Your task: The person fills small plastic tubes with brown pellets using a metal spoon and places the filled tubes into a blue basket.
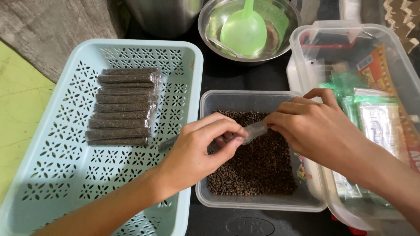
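A narrow clear sleeve [253, 131] is held over the clear tub of peppercorns [258, 166], pinched at each end by both hands. The left hand [199, 150] closes thumb and fingers around its lower, already dark end; the right hand [313, 131] grips the open upper end. Keeping the sleeve above the tub seems wise, so spilled grains fall back in. Filled packets [122, 107] lie stacked in the pale blue basket [52, 175] alongside.

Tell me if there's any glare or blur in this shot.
Head view: glare on the steel bowl and on the packets in the blue tray; both hands, left and right, look sharp; the frame's corners bend slightly.
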